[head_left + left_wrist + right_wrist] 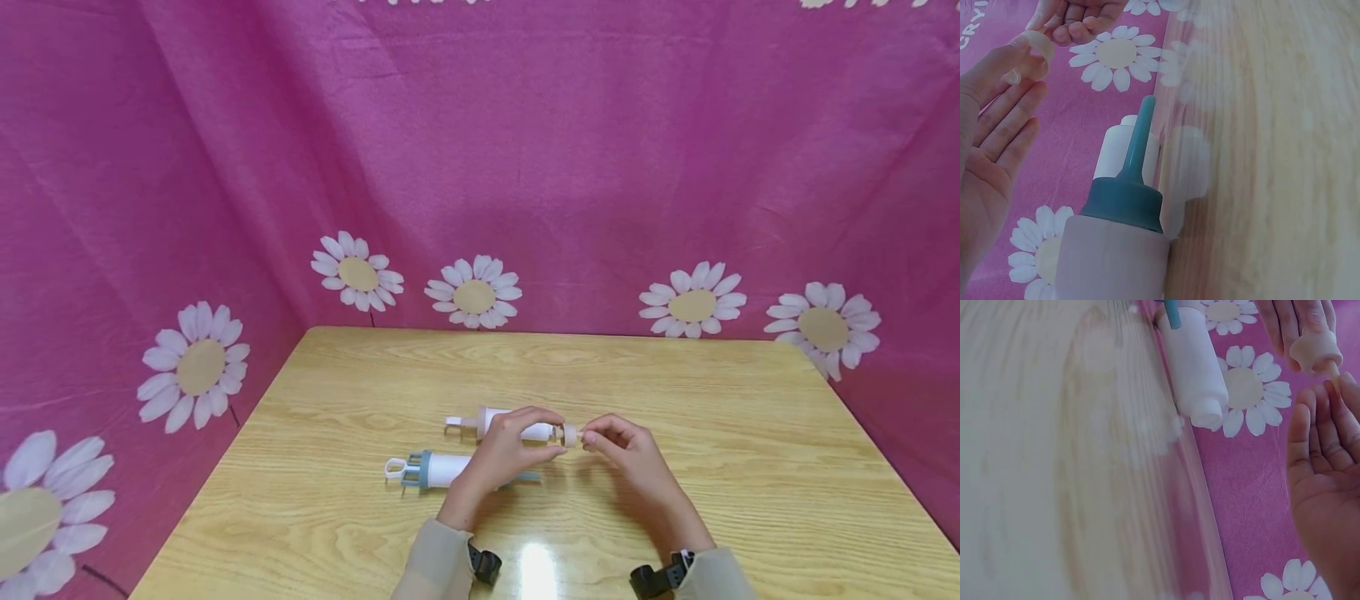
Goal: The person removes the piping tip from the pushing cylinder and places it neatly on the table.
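Observation:
A beige nozzle cap [570, 436] with a thin spout is held above the table between my two hands. The fingers and thumb of my left hand [504, 446] pinch its wide end, which looks hollow in the left wrist view. At the spout, the thumb and fingertips of my right hand [633, 454] pinch the narrow tip [1333, 367]. Behind my left hand lies a plunger tube with a white barrel [1194, 362] and beige end, its narrow neck uncovered. A second tube with a white barrel [447, 471] lies nearer, wearing a teal nozzle cap [1124, 200]; my left hand partly hides it.
Both tubes lie on a wooden table [675, 379], with their plunger handles toward the left. A pink cloth [525, 167] printed with white daisies hangs behind the table and at its sides. Black straps [663, 577] circle both wrists.

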